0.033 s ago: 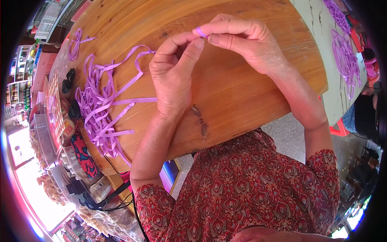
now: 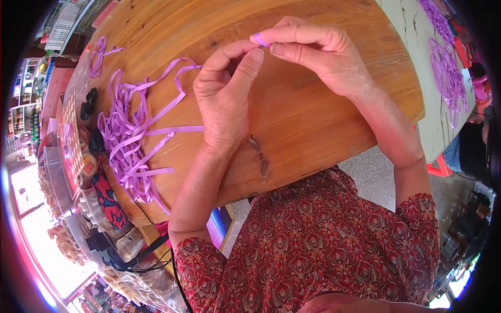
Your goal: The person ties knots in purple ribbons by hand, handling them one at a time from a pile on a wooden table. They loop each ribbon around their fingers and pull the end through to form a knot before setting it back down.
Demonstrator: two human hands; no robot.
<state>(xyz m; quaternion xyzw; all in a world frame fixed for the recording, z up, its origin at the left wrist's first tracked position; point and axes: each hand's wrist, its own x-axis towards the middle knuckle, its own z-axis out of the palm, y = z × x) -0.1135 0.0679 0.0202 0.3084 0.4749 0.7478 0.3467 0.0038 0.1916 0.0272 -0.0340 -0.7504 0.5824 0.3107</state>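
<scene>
A narrow purple ribbon is pinched between my two hands above the far half of the wooden table. My left hand closes thumb and forefinger near one side of it. On the other side, the fingertips of my right hand hold it, with a bit looped over the forefinger tip. Behind my left hand, ribbon strands run left toward a tangled pile of purple ribbon. How the strands join the held piece is hidden by my left hand.
Another small ribbon loop lies at the table's far left. Packets, a red-and-navy patterned item and black cables crowd the left edge. On the right, a white marbled table carries more purple ribbon, with a red stool beneath.
Both hands stay almost in place, still pinching the ribbon. The ribbon at the fingertips shifts only very slightly.
</scene>
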